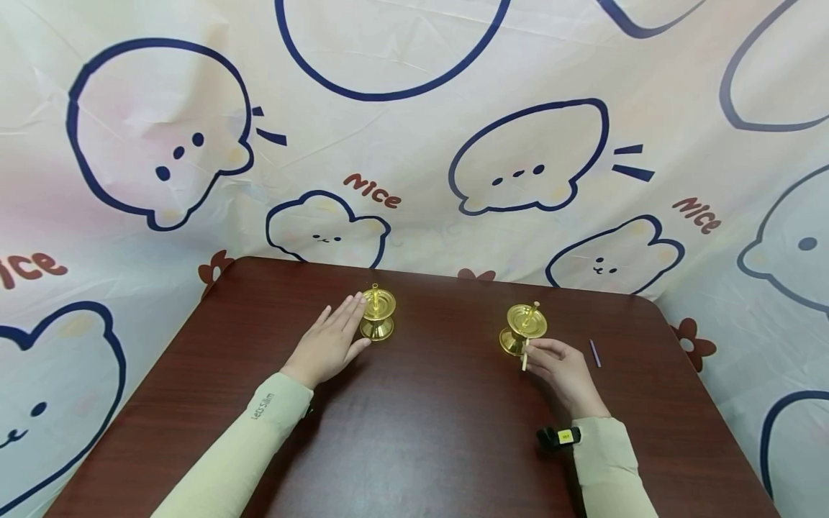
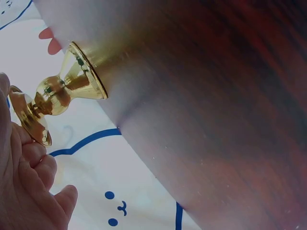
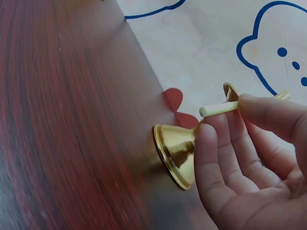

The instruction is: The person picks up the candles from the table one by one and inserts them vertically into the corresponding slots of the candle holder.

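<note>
The right grip (image 1: 566,370) is pinching the stick (image 3: 219,109), the right stand (image 1: 524,325) rising just beyond it. The left grip (image 1: 329,345), straight-fingered, is apparently touching the left stand (image 1: 378,311) beside it. Pinching lightly should be sparing the slim stick.

1. Your left hand (image 1: 328,344) stretches its fingers out straight, their tips at the left rim of the dish on the left candle holder (image 1: 378,329).
2. Your right hand (image 1: 565,373) pinches a pale yellow stick (image 1: 524,357), nearly upright, just in front of the right candle holder (image 1: 520,317).
3. Both gold holders stand upright and well apart on the dark brown table (image 1: 414,432), each with a short post rising from its dish.
4. To the right of your right hand lies a purple stick (image 1: 595,353).
5. Beyond the table hangs a pale cloth (image 1: 421,144) with blue-outlined cartoon figures, red flowers and "Nice".
</note>
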### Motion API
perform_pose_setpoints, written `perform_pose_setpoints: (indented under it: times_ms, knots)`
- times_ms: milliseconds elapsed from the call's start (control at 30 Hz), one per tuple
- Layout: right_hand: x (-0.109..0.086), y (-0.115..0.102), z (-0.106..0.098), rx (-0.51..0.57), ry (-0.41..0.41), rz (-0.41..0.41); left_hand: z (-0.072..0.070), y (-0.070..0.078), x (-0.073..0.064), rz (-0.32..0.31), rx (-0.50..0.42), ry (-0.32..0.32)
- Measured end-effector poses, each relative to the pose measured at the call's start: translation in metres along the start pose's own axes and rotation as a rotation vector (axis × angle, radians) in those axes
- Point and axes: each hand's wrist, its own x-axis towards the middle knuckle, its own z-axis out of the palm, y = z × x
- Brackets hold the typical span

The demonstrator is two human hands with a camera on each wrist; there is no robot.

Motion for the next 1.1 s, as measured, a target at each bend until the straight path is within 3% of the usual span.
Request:
perform_pose_setpoints:
  times_ms: [1100]
  knots:
    - [-0.004, -0.006, 0.051, 0.077, -0.065, -0.042, -0.001, 0.000, 0.000, 0.008, 0.032, -0.008]
